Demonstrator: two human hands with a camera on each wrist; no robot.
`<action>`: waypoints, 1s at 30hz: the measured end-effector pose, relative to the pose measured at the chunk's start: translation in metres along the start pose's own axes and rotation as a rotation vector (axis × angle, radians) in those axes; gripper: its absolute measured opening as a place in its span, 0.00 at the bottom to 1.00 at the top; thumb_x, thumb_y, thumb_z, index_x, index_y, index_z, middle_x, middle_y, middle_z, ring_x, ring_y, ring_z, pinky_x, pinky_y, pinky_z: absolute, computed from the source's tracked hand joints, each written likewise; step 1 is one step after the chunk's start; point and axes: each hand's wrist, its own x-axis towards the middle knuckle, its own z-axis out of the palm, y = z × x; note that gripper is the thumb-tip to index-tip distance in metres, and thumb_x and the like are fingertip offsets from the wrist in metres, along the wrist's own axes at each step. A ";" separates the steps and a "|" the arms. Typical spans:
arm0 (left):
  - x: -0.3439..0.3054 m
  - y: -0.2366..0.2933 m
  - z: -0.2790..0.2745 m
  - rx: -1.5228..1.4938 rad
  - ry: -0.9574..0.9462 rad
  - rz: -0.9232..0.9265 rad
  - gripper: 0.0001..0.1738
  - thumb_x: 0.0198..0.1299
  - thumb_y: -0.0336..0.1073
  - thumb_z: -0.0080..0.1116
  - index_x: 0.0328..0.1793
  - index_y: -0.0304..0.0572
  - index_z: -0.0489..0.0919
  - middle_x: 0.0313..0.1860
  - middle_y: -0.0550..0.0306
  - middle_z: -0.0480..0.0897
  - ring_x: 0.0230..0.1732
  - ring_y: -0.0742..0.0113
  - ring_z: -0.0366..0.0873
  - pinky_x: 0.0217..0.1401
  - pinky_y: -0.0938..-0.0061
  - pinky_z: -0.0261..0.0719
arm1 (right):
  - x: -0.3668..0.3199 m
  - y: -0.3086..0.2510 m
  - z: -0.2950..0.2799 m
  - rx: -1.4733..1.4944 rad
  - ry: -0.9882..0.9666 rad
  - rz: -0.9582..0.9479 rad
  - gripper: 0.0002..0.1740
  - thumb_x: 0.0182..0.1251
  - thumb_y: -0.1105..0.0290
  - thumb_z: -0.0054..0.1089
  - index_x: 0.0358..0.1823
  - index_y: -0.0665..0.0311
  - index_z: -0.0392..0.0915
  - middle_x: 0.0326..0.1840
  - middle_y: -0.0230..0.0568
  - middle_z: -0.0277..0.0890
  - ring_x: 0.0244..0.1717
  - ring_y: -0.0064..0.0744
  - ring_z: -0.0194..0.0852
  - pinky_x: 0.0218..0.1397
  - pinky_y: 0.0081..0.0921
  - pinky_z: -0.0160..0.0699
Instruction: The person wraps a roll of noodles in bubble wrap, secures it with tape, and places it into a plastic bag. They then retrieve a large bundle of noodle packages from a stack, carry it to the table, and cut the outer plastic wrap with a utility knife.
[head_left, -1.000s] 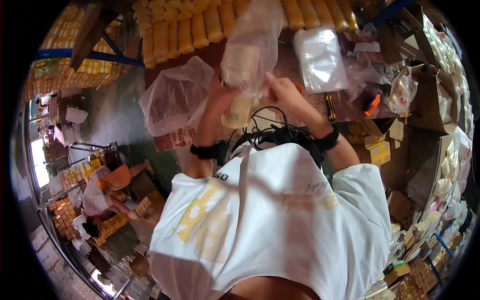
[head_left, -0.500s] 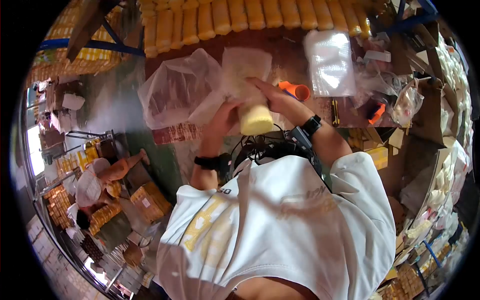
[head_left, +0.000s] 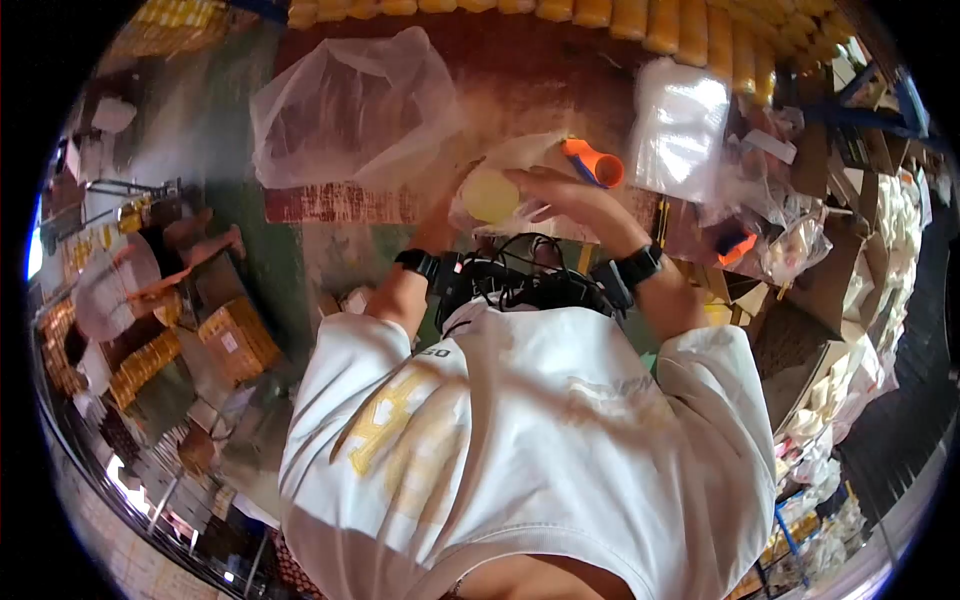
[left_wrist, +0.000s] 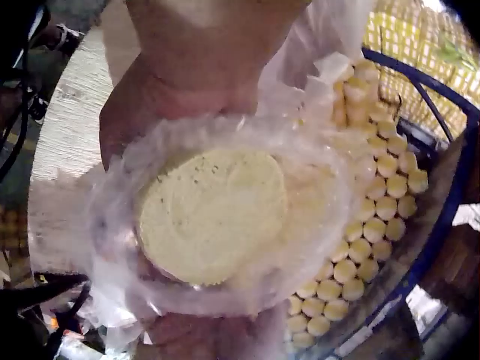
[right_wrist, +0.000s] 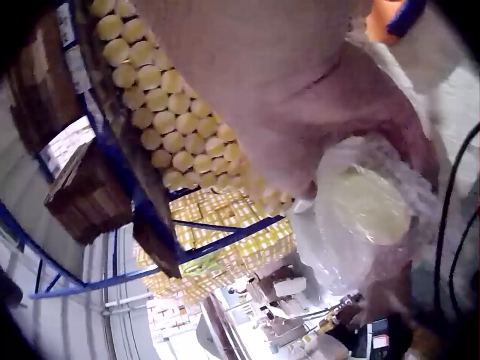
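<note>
A pale yellow cylinder points its round end toward the body, inside a clear plastic bag whose mouth rings that end in the left wrist view. The left hand grips the bagged cylinder from one side, and the right hand grips it from the other. In the right wrist view the right hand lies against the bag around the cylinder end. Its fingertips are partly hidden by plastic.
On the red table lie a large clear bag, an orange tape dispenser and a stack of clear bags. Yellow rolls line the far edge. Cardboard boxes stand at right; a person is at left.
The cylinder has tilted so that its round end faces up toward the head, with the bag's edge around it. Both hands have stayed on it, and the head view has shifted.
</note>
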 end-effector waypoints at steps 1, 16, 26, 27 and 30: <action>0.000 -0.012 0.003 -0.136 0.002 -0.046 0.34 0.72 0.49 0.57 0.79 0.45 0.64 0.73 0.51 0.72 0.71 0.58 0.71 0.74 0.64 0.69 | -0.010 -0.010 0.006 -0.167 0.036 0.023 0.47 0.65 0.38 0.64 0.71 0.70 0.66 0.54 0.42 0.82 0.49 0.40 0.84 0.48 0.34 0.85; -0.014 -0.041 0.019 -0.680 0.023 -0.247 0.35 0.69 0.49 0.60 0.77 0.44 0.65 0.74 0.49 0.70 0.72 0.55 0.71 0.72 0.56 0.73 | -0.065 -0.026 0.006 -0.363 0.347 -0.400 0.12 0.65 0.70 0.57 0.45 0.70 0.79 0.34 0.51 0.84 0.35 0.47 0.86 0.42 0.41 0.85; -0.011 0.004 0.011 -1.247 0.164 -0.798 0.30 0.69 0.43 0.61 0.74 0.43 0.68 0.72 0.50 0.73 0.71 0.52 0.71 0.70 0.59 0.79 | 0.032 0.048 -0.034 -0.401 -0.034 -0.277 0.45 0.64 0.72 0.62 0.81 0.63 0.51 0.77 0.44 0.58 0.75 0.34 0.57 0.75 0.31 0.57; -0.011 -0.006 0.011 -1.288 0.174 -0.835 0.30 0.68 0.38 0.62 0.74 0.43 0.68 0.73 0.49 0.72 0.73 0.53 0.70 0.71 0.59 0.78 | 0.023 0.034 -0.019 -0.367 -0.073 -0.340 0.41 0.69 0.74 0.54 0.82 0.64 0.49 0.82 0.43 0.51 0.81 0.33 0.48 0.80 0.29 0.47; -0.021 -0.046 0.012 -1.239 0.082 -0.750 0.32 0.66 0.29 0.63 0.76 0.43 0.66 0.73 0.48 0.72 0.74 0.59 0.68 0.70 0.65 0.78 | 0.049 0.061 -0.036 -0.198 -0.157 -0.493 0.33 0.79 0.72 0.39 0.84 0.63 0.47 0.87 0.40 0.44 0.86 0.32 0.39 0.85 0.27 0.37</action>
